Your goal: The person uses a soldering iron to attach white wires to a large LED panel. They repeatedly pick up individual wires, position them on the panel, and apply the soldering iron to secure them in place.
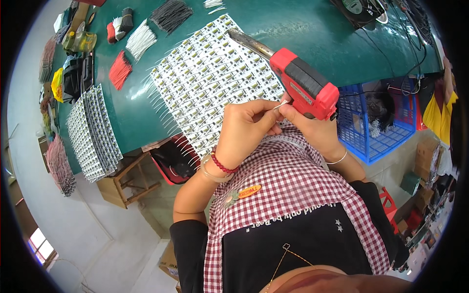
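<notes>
Wire (280,104), white and thin, sits a little above and right of the middle of the frame, pinched in the left grip (244,128) between thumb and forefinger, with only a short length showing. Whether it is one strand or several is too small to tell. It looks light and easily bent, likely to roll or slip in a loose hold, so it is best taken by the fingertips close to the end. It lies right at the tip of the left grip and points up and right toward the right grip (312,128), whose thumb comes close beside it; whether that thumb presses on it, I cannot tell.

The right grip is closed about a red hand tool (305,85), its inner fingers mostly hidden. The tool looks stiff and far heavier than the wire; the handle seems the safe place to hold, since the metal front may be hot. That front points to the upper left of the frame, over a sheet of small boards (215,78); contact there cannot be made out. The sheet looks thin, flat and fragile, best held at its edges.

Farther out, red wires (119,70) and white wires (141,40) lie on the green surface (317,49) in the upper left.
</notes>
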Tool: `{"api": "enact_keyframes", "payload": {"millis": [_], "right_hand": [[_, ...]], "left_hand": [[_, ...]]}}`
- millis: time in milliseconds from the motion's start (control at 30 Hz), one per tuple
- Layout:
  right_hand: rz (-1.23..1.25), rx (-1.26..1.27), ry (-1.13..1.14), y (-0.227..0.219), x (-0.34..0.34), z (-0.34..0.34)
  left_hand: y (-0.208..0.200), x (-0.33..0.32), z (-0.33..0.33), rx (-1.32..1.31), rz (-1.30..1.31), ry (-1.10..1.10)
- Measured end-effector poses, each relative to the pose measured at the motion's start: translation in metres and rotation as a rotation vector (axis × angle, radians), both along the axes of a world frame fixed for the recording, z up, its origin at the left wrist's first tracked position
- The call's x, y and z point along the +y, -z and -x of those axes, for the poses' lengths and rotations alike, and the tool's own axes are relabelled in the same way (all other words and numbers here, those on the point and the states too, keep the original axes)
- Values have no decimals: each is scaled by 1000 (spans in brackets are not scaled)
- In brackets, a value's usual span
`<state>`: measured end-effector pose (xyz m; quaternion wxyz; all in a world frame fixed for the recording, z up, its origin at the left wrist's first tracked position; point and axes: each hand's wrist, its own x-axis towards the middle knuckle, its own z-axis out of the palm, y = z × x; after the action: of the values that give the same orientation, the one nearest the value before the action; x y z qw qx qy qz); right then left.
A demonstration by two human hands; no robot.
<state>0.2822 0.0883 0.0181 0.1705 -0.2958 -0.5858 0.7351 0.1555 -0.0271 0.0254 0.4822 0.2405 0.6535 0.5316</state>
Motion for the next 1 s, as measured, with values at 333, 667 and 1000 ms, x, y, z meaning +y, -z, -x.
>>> {"api": "enact_keyframes", "payload": {"millis": [333,667,1000], "right_hand": [[-127,9,-1,9,-7,-8],[-167,-99,32,11,-13,-13],[-147,-81,-25,8,-17,-9]], "left_hand": [[3,-9,-7,357,-17,1],[16,-9,-18,673,-95,-13],[12,-19,-21,659,-51,-56]]}}
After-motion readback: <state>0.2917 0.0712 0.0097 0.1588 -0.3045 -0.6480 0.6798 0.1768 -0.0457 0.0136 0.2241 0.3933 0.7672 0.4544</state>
